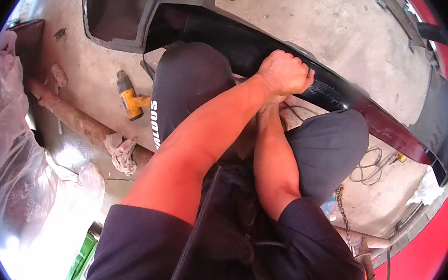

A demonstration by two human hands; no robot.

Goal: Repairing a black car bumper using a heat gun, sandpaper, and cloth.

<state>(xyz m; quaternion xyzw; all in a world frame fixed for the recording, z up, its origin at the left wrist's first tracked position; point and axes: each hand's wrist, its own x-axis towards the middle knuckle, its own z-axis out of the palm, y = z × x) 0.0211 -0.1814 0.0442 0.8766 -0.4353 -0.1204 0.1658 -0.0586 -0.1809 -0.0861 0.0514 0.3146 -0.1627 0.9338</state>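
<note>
Across my knees lies a long glossy black panel [227, 39], shaped like a vehicle trim part, with a dark red stretch toward its right end. My left hand [286, 73] is closed in a fist over the panel's middle; what its fingers hold, if anything, is hidden. Just below that wrist is my right hand [273, 100], mostly covered by the left one, so its fingers do not show. At the panel's left end, a wide dark section [121, 8] with a grey edging strip spreads away from me.
A yellow and black power tool [130, 100] lies on the concrete floor left of my knee. Beyond it are a rusty pipe [71, 116] and clear plastic sheeting [11, 137]. On the right are a coiled cable [369, 167], a chain [341, 209] and a red surface [422, 248].
</note>
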